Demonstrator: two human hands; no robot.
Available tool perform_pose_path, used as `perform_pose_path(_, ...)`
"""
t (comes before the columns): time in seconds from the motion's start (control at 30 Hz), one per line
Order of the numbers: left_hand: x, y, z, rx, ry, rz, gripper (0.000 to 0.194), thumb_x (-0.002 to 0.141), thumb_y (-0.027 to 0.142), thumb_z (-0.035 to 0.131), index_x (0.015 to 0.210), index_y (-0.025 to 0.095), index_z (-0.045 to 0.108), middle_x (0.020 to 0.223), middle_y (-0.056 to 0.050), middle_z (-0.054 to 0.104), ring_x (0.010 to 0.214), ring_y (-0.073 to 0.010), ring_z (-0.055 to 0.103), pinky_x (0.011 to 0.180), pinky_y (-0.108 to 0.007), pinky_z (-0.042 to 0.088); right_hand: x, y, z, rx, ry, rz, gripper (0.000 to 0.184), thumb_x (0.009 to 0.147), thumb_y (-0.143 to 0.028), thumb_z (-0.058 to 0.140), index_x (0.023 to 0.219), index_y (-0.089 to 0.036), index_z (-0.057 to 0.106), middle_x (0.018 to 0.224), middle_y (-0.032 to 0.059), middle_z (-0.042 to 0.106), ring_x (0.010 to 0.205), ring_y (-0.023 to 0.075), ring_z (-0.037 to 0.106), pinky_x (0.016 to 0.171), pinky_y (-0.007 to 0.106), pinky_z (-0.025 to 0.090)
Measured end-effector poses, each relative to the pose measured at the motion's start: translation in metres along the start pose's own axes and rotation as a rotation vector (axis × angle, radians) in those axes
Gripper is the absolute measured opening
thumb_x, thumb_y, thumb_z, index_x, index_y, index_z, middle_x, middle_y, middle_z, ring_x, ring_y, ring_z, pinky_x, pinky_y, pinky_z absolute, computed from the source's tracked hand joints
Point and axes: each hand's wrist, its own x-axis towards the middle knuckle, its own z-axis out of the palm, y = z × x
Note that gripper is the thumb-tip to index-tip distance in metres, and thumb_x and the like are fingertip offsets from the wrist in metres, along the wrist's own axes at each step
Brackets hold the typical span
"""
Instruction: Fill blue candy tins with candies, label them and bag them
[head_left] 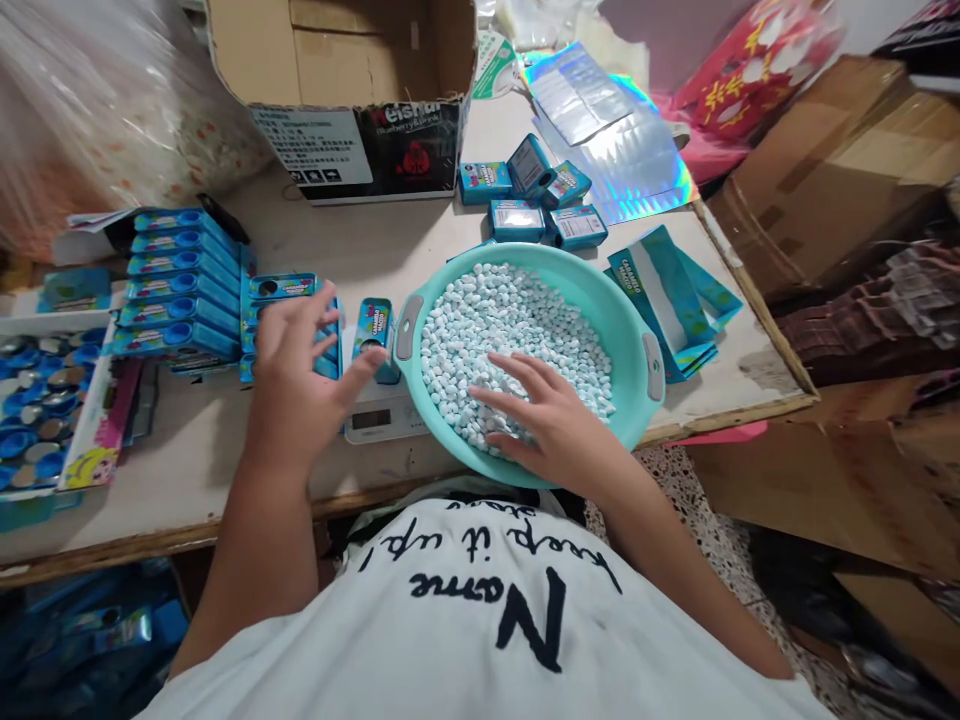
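Note:
My right hand rests on the small pale candies that fill much of a turquoise basin. Its fingers are spread, and I cannot make out whether any candy is between them. To the left, my left hand hovers with thumb and fingers apart, holding nothing. It is over a group of blue candy tins, partly hiding them. Between that hand and the basin, a single blue tin lies on a white digital scale. The basin overlaps the scale's right side.
Stacked blue tins stand at the left beside a box of round lids. Loose tins lie behind the basin, below an open carton. Printed pouches and silvery bags are at the right.

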Motion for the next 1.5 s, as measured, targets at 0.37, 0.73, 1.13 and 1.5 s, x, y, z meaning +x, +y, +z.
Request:
perform_pose_path(0.37, 0.008, -0.070, -0.062, 0.497, 0.069, -0.225, 0.051, 0.093, 0.058, 0.054, 0.136, 0.032, 0.063, 0.148, -0.006, 0.057, 0.141, -0.0310, 0.051, 0.123, -0.049, 0.037, 0.012, 0.002, 0.008, 0.098, -0.020, -0.062, 0.024, 0.094, -0.015, 0.058, 0.109, -0.030, 0.070, 0.140, 0.0039, 0.062, 0.124, 0.0320, 0.059, 0.096, 0.056, 0.056)
perform_pose_path(0.73, -0.007, -0.110, -0.033, 0.443, 0.199, -0.102, 0.061, 0.091, 0.058, 0.059, 0.134, 0.016, 0.068, 0.156, -0.018, 0.047, 0.148, -0.0389, 0.038, 0.125, -0.054, 0.025, 0.011, 0.008, 0.013, 0.073, 0.049, 0.145, 0.024, 0.094, -0.013, 0.057, 0.109, -0.022, 0.073, 0.119, 0.0072, 0.072, 0.110, 0.0298, 0.064, 0.087, 0.045, 0.057)
perform_pose_path(1.13, -0.001, -0.083, -0.037, 0.237, 0.388, 0.237, 0.027, 0.095, 0.030, 0.061, 0.099, 0.014, 0.082, 0.115, -0.015, 0.075, 0.119, -0.0324, 0.067, 0.109, -0.052, 0.047, 0.010, 0.011, 0.013, 0.080, 0.186, 0.268, 0.017, 0.095, -0.018, 0.061, 0.105, -0.021, 0.074, 0.112, 0.0068, 0.074, 0.101, 0.0270, 0.070, 0.078, 0.039, 0.056)
perform_pose_path(1.5, -0.003, -0.100, -0.014, 0.171, 0.394, 0.311, 0.026, 0.090, 0.023, 0.066, 0.113, 0.018, 0.078, 0.118, -0.014, 0.073, 0.114, -0.0290, 0.068, 0.103, -0.048, 0.052, 0.010, 0.010, 0.011, 0.115, 0.233, 0.256, 0.017, 0.096, -0.022, 0.063, 0.107, -0.020, 0.075, 0.101, 0.0067, 0.075, 0.090, 0.0243, 0.071, 0.072, 0.036, 0.055)
